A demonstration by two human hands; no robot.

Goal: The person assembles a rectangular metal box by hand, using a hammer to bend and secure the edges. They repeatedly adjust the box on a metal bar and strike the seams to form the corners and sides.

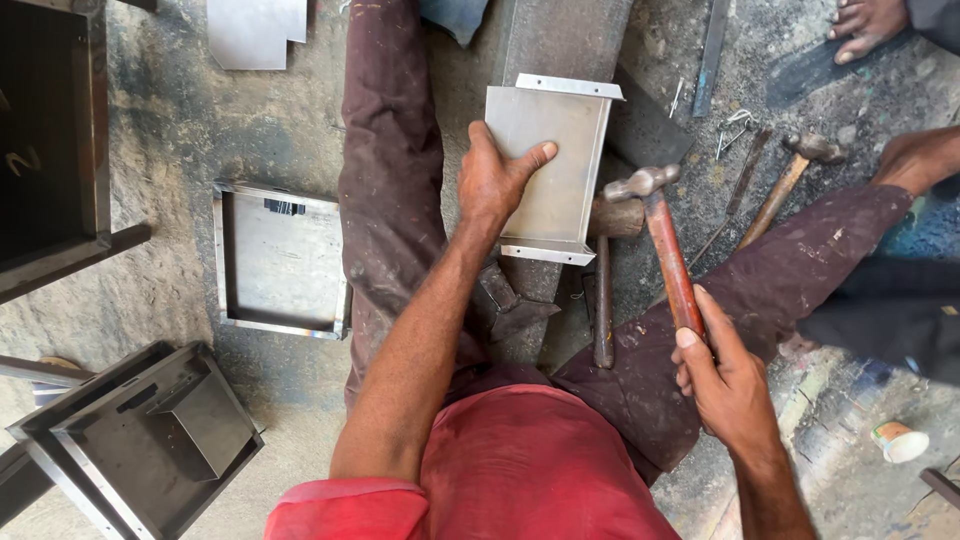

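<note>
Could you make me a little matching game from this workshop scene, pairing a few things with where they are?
Things:
1. Folded shiny sheet-metal piece
2. Wooden-handled ball-peen hammer
3. Shallow square metal tray
4. Small paper cup

Places:
A. On the floor at the far right
B. Gripped in the right hand
C. Pressed down by the left hand on a steel beam
D. On the floor left of the person's leg

Pairs: 1-C, 2-B, 3-D, 4-A
</note>
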